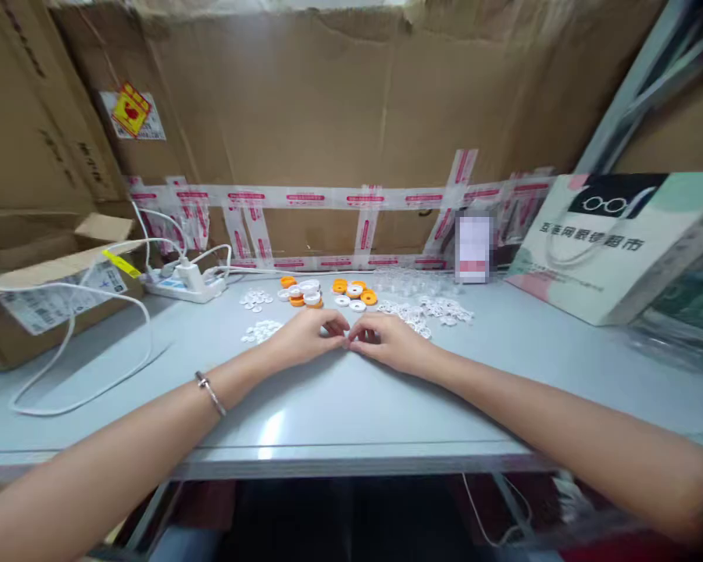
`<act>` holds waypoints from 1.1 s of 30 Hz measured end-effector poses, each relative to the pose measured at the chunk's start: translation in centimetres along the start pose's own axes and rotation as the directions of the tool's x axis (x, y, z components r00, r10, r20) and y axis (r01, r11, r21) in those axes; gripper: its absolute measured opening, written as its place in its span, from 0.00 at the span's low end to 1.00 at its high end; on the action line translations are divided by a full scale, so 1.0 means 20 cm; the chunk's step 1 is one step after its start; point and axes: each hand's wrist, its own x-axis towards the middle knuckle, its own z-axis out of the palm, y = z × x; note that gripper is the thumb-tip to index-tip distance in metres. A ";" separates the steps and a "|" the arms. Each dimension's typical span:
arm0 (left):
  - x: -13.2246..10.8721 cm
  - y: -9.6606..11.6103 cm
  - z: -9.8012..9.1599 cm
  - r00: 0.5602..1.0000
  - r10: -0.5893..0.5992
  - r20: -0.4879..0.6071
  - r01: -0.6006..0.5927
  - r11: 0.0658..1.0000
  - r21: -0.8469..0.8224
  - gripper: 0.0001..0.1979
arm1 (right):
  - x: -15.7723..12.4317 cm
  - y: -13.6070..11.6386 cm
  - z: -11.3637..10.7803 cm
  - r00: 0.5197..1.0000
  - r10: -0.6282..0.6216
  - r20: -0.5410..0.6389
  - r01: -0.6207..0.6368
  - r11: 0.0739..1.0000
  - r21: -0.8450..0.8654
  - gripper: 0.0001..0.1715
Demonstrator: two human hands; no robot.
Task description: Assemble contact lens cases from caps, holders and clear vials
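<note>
My left hand [312, 336] and my right hand [394, 340] meet fingertip to fingertip low over the middle of the table. Both are closed in a pinch, and whatever lies between the fingertips is too small to make out. Just beyond them sit round orange and white pieces [368, 297] in a loose group, with a second group of orange and white pieces [296, 300] to its left. Small white discs [261, 332] lie beside my left hand, more white discs [256, 300] behind those. White ring-like pieces [410, 315] spread behind my right hand.
Clear plastic pieces [413, 279] are at the back, near an upright phone [473, 248]. A paper bag [606, 250] stands right. On the left are a power strip [190, 289], a looping white cable [82, 412] and an open cardboard box [52, 312]. Large cardboard [305, 101] walls the back.
</note>
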 end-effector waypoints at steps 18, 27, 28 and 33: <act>0.03 -0.27 -0.28 0.940 -0.045 -0.338 0.183 0.904 0.387 0.10 | 0.13 0.19 -0.16 0.955 0.137 -0.264 -0.177 0.975 -0.136 0.08; 0.01 -0.31 -0.33 0.928 -0.072 -0.366 0.230 0.883 0.410 0.11 | 0.40 0.31 -0.12 0.956 0.266 -0.122 -0.283 0.948 -0.146 0.17; 0.01 -0.31 -0.34 0.925 -0.072 -0.374 0.234 0.882 0.409 0.11 | 0.41 0.31 -0.11 0.955 0.273 -0.117 -0.287 0.948 -0.135 0.21; 0.01 -0.29 -0.34 0.916 -0.072 -0.395 0.243 0.883 0.402 0.12 | 0.41 0.32 -0.06 0.949 0.288 -0.124 -0.299 0.951 -0.075 0.26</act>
